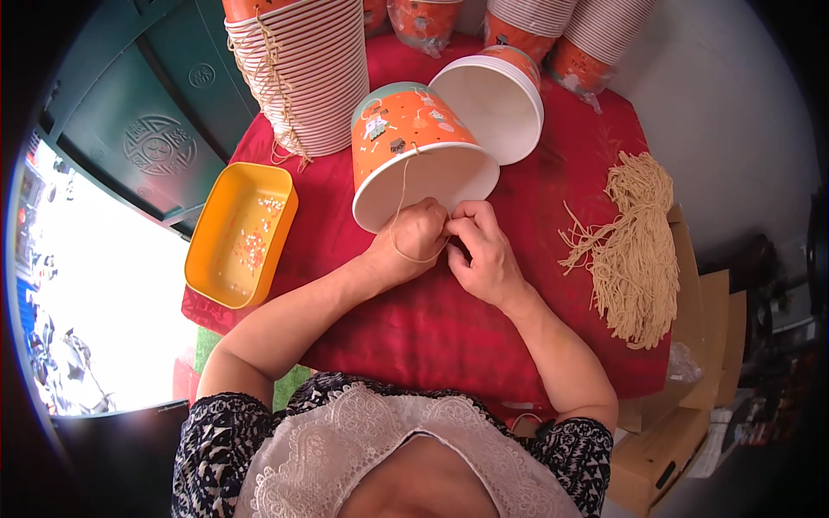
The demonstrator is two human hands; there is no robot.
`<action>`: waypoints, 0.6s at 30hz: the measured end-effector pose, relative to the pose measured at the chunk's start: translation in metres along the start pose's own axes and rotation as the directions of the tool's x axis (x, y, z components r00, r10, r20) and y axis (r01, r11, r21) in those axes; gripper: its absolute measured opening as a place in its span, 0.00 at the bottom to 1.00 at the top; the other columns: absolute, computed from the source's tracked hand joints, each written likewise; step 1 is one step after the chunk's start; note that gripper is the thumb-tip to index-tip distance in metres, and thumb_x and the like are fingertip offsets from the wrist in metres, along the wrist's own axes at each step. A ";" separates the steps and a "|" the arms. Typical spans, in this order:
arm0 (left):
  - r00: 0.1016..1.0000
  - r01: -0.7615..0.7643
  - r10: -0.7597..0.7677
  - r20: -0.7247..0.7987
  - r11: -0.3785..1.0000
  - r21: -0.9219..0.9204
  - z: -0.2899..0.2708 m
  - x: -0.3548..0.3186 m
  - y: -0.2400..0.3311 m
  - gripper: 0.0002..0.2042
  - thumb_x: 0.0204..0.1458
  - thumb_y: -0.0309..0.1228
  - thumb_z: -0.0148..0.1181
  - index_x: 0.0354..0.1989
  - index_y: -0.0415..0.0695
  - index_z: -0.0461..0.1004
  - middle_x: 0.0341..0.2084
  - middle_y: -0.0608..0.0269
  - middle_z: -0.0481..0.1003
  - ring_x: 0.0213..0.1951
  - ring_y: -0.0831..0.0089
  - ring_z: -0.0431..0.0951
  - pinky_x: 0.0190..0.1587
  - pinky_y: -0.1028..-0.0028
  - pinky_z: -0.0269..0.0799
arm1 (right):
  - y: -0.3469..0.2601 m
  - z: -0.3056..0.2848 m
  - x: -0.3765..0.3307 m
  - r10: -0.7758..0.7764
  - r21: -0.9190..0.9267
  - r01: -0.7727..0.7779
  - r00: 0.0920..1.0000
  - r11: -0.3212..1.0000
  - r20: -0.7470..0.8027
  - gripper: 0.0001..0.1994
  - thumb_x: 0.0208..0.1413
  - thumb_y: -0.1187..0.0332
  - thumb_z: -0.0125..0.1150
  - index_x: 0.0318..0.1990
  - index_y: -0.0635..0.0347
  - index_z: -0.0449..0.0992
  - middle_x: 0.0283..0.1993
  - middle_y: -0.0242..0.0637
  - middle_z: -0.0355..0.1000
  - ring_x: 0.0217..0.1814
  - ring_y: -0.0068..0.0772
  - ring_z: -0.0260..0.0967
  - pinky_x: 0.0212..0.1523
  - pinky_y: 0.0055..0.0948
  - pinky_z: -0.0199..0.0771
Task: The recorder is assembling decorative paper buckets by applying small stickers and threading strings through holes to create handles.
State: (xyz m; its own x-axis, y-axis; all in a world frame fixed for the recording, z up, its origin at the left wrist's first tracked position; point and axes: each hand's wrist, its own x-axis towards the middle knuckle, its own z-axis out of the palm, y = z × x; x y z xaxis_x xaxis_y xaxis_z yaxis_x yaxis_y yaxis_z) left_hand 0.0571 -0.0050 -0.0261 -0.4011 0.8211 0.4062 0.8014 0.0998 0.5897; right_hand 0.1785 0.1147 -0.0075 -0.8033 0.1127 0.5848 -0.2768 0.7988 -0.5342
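Note:
An orange patterned paper bucket (406, 129) lies on its side on the red tablecloth (432, 319), its white open mouth toward me. A beige string (399, 203) runs from its side down to my hands. My left hand (413, 242) and my right hand (482, 250) meet at the bucket's rim, fingers pinched together on the string. A second orange bucket (492, 99) lies behind it, its white inside showing.
A tall stack of nested buckets with strings (302, 69) stands at the back left, more stacks (561, 30) at the back right. A yellow tray with small beads (242, 233) sits left. A bundle of beige strings (635, 250) lies right. Cardboard boxes (682, 432) stand lower right.

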 end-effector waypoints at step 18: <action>0.966 0.259 -0.248 0.077 0.911 -0.322 -0.022 0.008 0.004 0.04 0.48 0.22 0.58 0.29 0.33 0.76 0.24 0.50 0.77 0.29 0.62 0.79 0.33 0.66 0.74 | 0.008 -0.016 -0.001 0.122 0.296 -0.061 0.974 0.953 -0.193 0.06 0.49 0.76 0.51 0.24 0.68 0.72 0.27 0.43 0.72 0.21 0.31 0.65 0.23 0.28 0.66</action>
State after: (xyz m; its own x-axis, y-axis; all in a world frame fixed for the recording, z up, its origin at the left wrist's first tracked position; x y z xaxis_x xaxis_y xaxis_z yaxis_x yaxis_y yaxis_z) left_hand 0.0472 -0.0106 -0.0052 -0.5521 0.8113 0.1926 0.4831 0.1230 0.8669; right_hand 0.1859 0.1307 -0.0027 -0.7139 0.3213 0.6222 -0.3715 0.5794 -0.7254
